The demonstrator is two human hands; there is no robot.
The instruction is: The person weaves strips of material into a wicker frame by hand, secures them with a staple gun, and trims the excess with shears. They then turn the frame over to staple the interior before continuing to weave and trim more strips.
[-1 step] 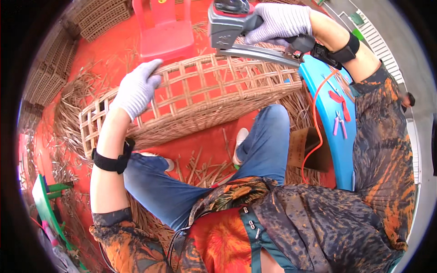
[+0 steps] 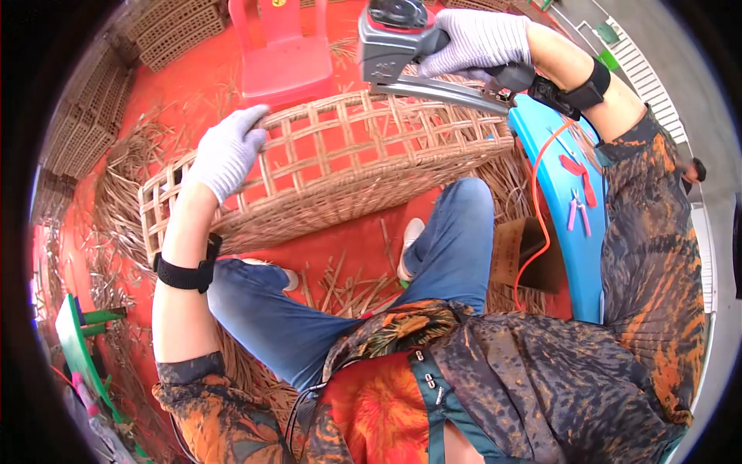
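Note:
A long woven wicker basket (image 2: 371, 166) with an open lattice side lies across in front of my knees. My left hand (image 2: 224, 155), in a pale striped glove, closes on its far rim near the left end, thumb apart from the fingers. My right hand (image 2: 479, 46), gloved alike, is wrapped round the handle of a grey and black staple gun (image 2: 390, 50). The tool's long metal magazine (image 2: 448, 91) reaches over the basket's far right rim. Whether its nose touches the weave, I cannot tell.
A blue stool or bench (image 2: 560, 193) at the right carries pink-handled pliers (image 2: 577, 213) and a red strap (image 2: 578, 176). An orange hose (image 2: 533, 224) hangs beside it, near a cardboard box (image 2: 510, 251). Beyond the basket stands a red chair (image 2: 286, 73). Stacked baskets (image 2: 85, 116) line the far left.
My left hand has shifted slightly left along the basket's rim. The basket and the staple gun sit a touch further right in the view.

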